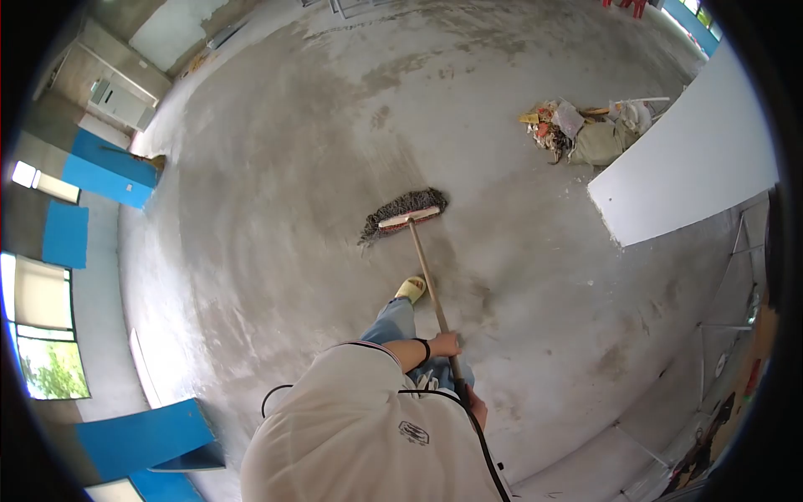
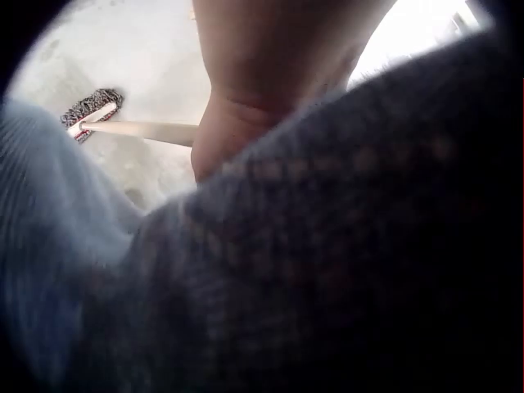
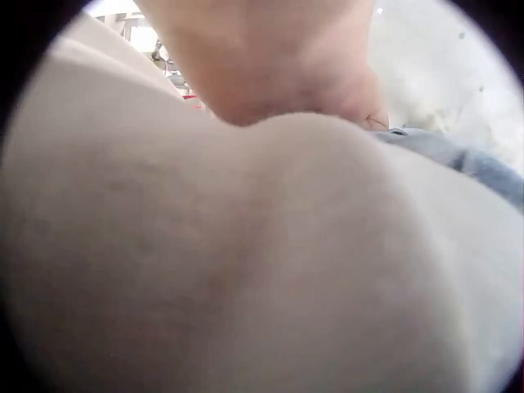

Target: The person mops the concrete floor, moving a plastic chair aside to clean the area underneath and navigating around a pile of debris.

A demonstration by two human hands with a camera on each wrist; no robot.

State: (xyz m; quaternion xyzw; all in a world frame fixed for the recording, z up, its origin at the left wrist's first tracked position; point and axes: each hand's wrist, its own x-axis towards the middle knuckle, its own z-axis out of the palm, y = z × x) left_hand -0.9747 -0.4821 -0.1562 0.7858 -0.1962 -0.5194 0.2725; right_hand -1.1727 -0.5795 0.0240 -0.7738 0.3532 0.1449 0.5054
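Note:
A wide mop (image 1: 407, 211) with dark grey strands lies flat on the concrete floor in front of the person. Its long wooden handle (image 1: 428, 276) slants back toward the body. The left hand (image 1: 446, 344), with a black band on its wrist, grips the handle at about thigh height. Lower in the head view, by the shirt hem, the right hand (image 1: 478, 409) holds the dark upper end of the handle, partly hidden by the shirt. The left wrist view shows the mop head (image 2: 94, 112) beyond the left hand (image 2: 237, 123). Shirt cloth covers much of the right wrist view.
A heap of rubbish and a sack (image 1: 598, 142) lie at the right beside a white panel (image 1: 690, 159). Damp streaks mark the floor (image 1: 276, 167). A broom (image 1: 155, 161) leans by the blue-painted wall at left. One foot in a yellow slipper (image 1: 411, 289) stands near the handle.

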